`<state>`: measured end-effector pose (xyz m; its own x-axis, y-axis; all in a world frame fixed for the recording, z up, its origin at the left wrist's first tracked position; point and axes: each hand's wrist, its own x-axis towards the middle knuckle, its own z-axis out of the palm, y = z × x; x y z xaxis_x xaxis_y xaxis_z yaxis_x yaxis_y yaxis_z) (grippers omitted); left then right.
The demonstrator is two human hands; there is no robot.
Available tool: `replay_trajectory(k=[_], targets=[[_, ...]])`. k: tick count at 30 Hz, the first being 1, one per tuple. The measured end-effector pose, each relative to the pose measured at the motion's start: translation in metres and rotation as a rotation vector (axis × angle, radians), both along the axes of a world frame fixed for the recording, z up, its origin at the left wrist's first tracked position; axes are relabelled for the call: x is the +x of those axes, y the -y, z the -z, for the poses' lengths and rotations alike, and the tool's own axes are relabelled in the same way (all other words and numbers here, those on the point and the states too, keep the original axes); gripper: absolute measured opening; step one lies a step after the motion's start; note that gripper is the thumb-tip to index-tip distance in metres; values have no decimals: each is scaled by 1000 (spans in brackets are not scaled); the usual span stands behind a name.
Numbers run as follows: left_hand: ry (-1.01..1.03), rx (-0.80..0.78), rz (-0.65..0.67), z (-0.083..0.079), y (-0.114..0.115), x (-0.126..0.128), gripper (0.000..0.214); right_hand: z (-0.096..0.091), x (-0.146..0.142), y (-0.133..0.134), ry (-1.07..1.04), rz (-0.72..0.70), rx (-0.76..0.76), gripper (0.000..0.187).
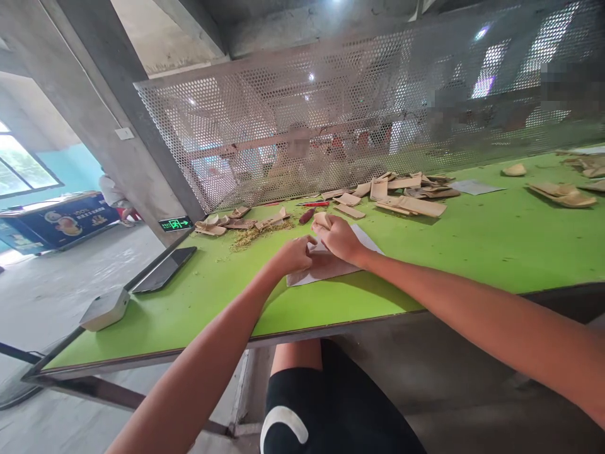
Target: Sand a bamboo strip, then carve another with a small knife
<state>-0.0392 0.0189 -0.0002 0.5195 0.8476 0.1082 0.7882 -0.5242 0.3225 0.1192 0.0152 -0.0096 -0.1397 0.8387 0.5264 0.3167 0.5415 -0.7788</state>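
My right hand is closed around a small, curved, pale tan piece that looks like wood or bamboo; its top edge shows above the fingers. Close beside it, my left hand is curled, its fingertips turned toward the right hand. What those fingers hold, if anything, is hidden. Both hands are over a whitish sheet lying on the green tabletop. Just beyond them lies a dark red handle, and past that a red pen-like tool.
Tan curved pieces are heaped toward the back, with more at the left beside yellowish shavings. A perforated metal screen borders the far side. On the left lie a dark flat device and a white box.
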Motion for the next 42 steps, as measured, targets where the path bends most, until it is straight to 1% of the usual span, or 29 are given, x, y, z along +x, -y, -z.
replay_trajectory(k=[2,4,6,8,10,12,14,16,18,20,22,24,28,31,34,35,37,39,40,42], targets=[[-15,-1,-5,1,-2,0,42,-1,-2,-1,128,-23,53,21],[-2,3,14,2,-3,1,38,-3,-1,-4,246,-7,53,22],[23,3,29,2,-3,1,38,-6,0,-5,336,86,55,25],[32,-12,16,2,-3,0,36,-7,3,-5,410,160,104,31],[38,-30,7,2,-2,0,35,-6,6,-4,432,153,134,36],[59,-33,28,1,-2,-1,37,-5,9,-4,410,123,96,36],[74,-29,57,0,-1,-1,43,-4,12,-5,407,155,61,33],[63,-29,64,-1,-1,-1,48,-4,14,-6,457,182,98,30],[41,-36,51,-2,-1,0,46,-5,15,-8,520,141,131,32],[34,-39,48,-3,-1,0,44,-5,16,-10,508,129,75,33],[41,-36,64,-3,-1,0,44,-5,17,-12,461,191,26,32],[46,-30,77,-4,-1,-1,41,-4,18,-13,414,240,29,28],[27,-58,70,-3,0,0,28,0,15,-8,324,162,20,29],[22,-39,50,-2,-1,1,25,1,8,-4,284,166,61,26],[53,-35,30,0,-2,1,28,0,3,-2,363,128,153,21],[64,-43,28,1,-3,1,31,0,3,-2,379,106,151,21],[64,-56,47,1,-3,0,35,-1,5,-4,330,111,60,24],[46,-45,79,0,-3,0,34,-2,8,-6,223,176,-74,29],[37,-35,92,-1,-2,0,33,-2,10,-7,179,204,-108,30],[25,-26,88,-2,-2,0,32,-1,10,-7,155,214,-79,29]])
